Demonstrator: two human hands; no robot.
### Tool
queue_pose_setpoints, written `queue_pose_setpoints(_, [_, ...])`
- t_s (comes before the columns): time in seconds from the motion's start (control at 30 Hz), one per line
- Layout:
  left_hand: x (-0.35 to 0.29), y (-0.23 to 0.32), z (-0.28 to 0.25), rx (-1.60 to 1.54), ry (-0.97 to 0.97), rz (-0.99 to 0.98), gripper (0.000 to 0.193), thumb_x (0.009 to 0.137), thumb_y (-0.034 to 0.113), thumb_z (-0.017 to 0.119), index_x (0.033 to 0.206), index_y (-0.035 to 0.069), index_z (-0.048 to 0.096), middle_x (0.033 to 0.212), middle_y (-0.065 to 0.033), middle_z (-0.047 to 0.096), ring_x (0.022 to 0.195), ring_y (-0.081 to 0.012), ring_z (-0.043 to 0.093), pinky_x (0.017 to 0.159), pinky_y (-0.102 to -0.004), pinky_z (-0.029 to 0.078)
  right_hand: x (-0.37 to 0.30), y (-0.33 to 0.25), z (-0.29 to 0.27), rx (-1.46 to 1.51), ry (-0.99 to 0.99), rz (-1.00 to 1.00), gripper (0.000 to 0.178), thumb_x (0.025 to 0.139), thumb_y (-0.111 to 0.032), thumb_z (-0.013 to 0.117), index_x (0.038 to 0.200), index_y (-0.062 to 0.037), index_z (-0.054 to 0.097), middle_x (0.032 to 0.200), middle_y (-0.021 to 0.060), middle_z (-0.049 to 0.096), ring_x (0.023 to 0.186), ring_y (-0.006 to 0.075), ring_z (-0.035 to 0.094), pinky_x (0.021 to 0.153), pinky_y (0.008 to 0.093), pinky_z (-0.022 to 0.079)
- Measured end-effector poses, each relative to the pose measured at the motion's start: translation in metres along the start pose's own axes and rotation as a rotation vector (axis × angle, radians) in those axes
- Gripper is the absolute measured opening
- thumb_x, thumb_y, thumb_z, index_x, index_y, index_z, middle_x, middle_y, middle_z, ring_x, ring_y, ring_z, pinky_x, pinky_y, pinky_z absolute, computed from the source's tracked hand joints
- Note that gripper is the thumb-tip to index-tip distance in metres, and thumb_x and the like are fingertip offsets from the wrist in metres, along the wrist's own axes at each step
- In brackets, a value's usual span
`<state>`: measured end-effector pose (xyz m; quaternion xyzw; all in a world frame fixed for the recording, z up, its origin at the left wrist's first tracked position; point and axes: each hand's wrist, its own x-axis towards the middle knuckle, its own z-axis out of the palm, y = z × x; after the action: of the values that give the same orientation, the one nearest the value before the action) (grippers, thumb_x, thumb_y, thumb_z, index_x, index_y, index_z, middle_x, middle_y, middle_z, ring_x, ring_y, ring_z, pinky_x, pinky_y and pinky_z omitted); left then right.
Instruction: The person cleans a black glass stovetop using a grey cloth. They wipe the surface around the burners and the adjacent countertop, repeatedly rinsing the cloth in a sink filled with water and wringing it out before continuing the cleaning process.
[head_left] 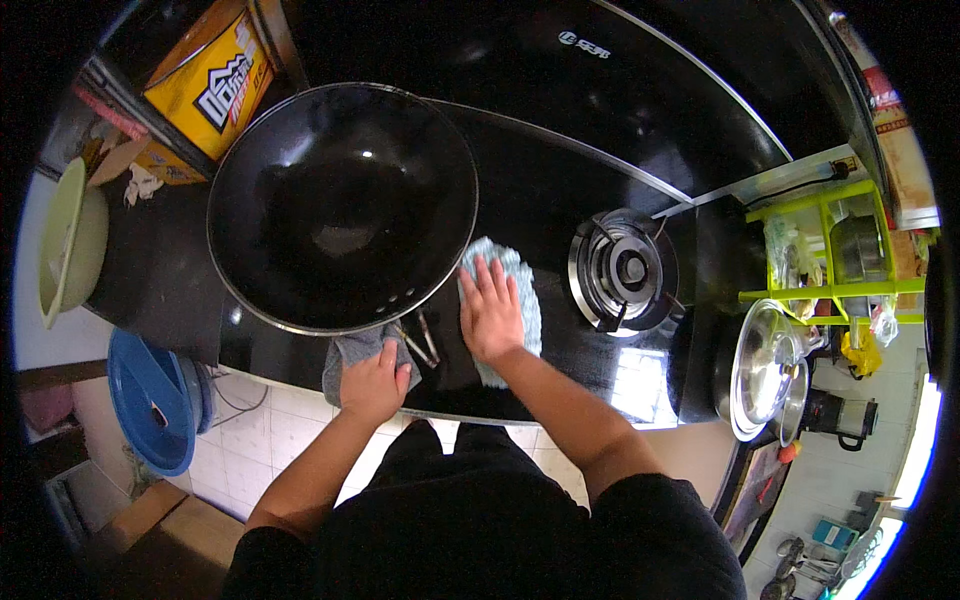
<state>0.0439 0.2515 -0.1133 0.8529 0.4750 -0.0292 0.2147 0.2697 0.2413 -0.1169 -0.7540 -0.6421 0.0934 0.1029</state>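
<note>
My left hand (375, 388) is closed around a grey cloth (345, 358) at the near rim of a large black wok (330, 200). Any handle under that cloth is hidden. The wok covers the left part of the black glass cooktop (560, 365), and a bit of metal pot support (428, 345) pokes out beside it; whether the wok rests on it I cannot tell. To the right of the wok, my right hand (492, 315) lies flat with fingers extended on a pale blue cloth (527, 305) spread on the glass.
An uncovered gas burner (630, 272) sits to the right. Beyond it stand a lidded steel pot (757, 370) and a lime-green rack (835, 293). At left are a pale green basin (80, 240) and a yellow box (215, 90). Blue basins (150, 400) stand lower, beside the counter.
</note>
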Motion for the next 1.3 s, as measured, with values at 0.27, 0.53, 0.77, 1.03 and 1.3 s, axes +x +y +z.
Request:
queue_pose_setpoints(0.27, [0.029,0.029,-0.002,0.119,-0.045,0.032,0.046,0.086,0.034,0.048,0.119,0.002,0.052,0.09,-0.0175,0.065,0.083,-0.0343,0.063,0.09,-0.0486,0.04,0.145,0.038,-0.002,-0.181,-0.059,-0.102,0.062,0.084,-0.024,0.051,0.141,-0.0126,0.03,0.152,0.0069,0.013,0.14,0.027,0.009,0.114,0.0409,0.01])
queue_pose_setpoints(0.53, [0.06,0.055,-0.001,0.049,0.032,0.115,0.045,0.084,0.033,0.053,0.115,0.001,0.053,0.073,-0.0188,0.063,0.063,-0.0352,0.061,0.066,-0.0457,0.047,0.237,0.072,-0.014,-0.129,-0.122,-0.347,0.059,0.087,-0.015,0.046,0.143,-0.0196,0.027,0.153,0.0028,0.012,0.141,0.023,0.007,0.114,0.0388,0.008])
queue_pose_setpoints(0.77, [0.06,0.053,-0.002,0.087,0.131,0.124,0.044,0.083,0.036,0.055,0.114,0.004,0.055,0.086,-0.0201,0.062,0.078,-0.0366,0.059,0.072,-0.0468,0.045,0.245,0.173,-0.065,-0.267,-0.421,-0.486,0.053,0.093,-0.023,0.041,0.143,-0.0138,0.025,0.151,0.0149,0.012,0.14,0.0322,0.01,0.113,0.0401,0.013])
queue_pose_setpoints(1.03, [0.06,0.054,0.002,0.108,0.284,0.187,0.041,0.081,0.034,0.056,0.111,0.006,0.056,0.074,-0.0183,0.064,0.068,-0.0347,0.063,0.069,-0.0461,0.049,0.219,0.231,-0.109,-0.374,-0.431,-0.312,0.057,0.077,-0.006,0.056,0.132,-0.0204,0.047,0.13,0.0185,0.041,0.111,0.0349,0.051,0.098,0.0386,0.042])
queue_pose_setpoints(1.3, [0.061,0.06,-0.008,0.016,0.018,0.008,0.038,0.08,0.036,0.055,0.108,0.009,0.057,0.071,-0.0198,0.063,0.072,-0.0362,0.064,0.076,-0.0473,0.048,0.232,0.116,-0.054,0.086,-0.509,-0.719,0.054,0.072,-0.004,0.054,0.125,-0.0152,0.052,0.115,0.0177,0.053,0.103,0.0346,0.054,0.09,0.0402,0.046])
